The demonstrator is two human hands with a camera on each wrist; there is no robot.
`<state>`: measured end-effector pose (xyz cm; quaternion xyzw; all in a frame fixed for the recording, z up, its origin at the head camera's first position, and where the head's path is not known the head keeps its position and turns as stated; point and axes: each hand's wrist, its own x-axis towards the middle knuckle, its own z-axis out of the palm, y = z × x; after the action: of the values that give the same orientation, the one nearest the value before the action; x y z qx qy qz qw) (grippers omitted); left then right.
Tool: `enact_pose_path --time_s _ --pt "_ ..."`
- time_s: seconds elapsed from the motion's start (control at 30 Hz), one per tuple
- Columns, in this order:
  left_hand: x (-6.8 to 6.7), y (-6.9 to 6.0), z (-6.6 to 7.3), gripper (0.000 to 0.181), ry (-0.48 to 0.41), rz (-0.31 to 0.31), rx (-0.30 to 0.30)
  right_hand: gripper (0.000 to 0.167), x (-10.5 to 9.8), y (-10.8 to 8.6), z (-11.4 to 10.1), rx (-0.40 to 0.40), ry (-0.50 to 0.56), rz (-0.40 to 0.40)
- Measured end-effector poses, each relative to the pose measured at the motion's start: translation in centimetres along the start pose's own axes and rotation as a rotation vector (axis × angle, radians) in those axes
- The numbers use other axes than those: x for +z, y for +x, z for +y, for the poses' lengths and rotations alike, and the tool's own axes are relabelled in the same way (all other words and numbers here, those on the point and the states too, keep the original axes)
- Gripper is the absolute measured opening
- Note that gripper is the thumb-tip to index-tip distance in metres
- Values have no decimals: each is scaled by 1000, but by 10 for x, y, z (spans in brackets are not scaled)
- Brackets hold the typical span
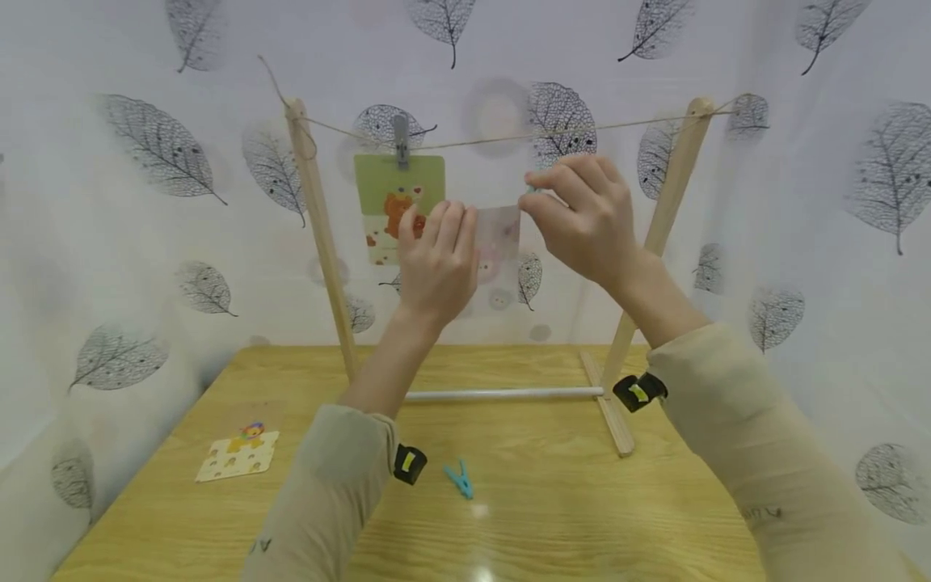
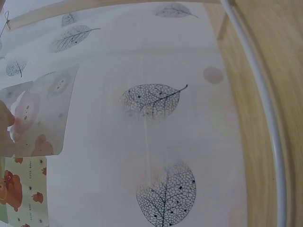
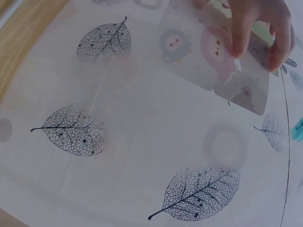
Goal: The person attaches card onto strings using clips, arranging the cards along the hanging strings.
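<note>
My left hand [image 1: 440,267] pinches a thin, pale, see-through card [image 1: 502,230] printed with faint animal faces, holding it just below a string [image 1: 502,141]. In the right wrist view, the fingers [image 3: 241,35] of that hand grip the card near one side. My right hand [image 1: 585,214] is by the card's upper right corner and pinches a small teal clothespin [image 3: 298,130], mostly hidden by the fingers in the head view. To the left, a green and cream bear card [image 1: 371,186] hangs from the string by a grey clip [image 1: 401,141].
Two wooden posts [image 1: 320,234] carry the string, with a white rod [image 1: 509,394] low between them. On the wooden table [image 1: 538,501] lie another blue clothespin [image 1: 461,480] and a see-through and cream card [image 1: 236,457]. Behind hangs a leaf-patterned curtain [image 1: 480,40].
</note>
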<state>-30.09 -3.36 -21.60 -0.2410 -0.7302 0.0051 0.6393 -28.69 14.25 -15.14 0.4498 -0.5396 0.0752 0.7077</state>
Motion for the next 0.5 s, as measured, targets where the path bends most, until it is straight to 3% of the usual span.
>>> enact_pose_path --time_s 0.27,0.5 --pt "-3 -3 -3 30 6 12 10 13 10 14 18 154 111 7" --pt "-2 -3 -4 30 22 -4 -7 12 18 18 30 194 176 11"
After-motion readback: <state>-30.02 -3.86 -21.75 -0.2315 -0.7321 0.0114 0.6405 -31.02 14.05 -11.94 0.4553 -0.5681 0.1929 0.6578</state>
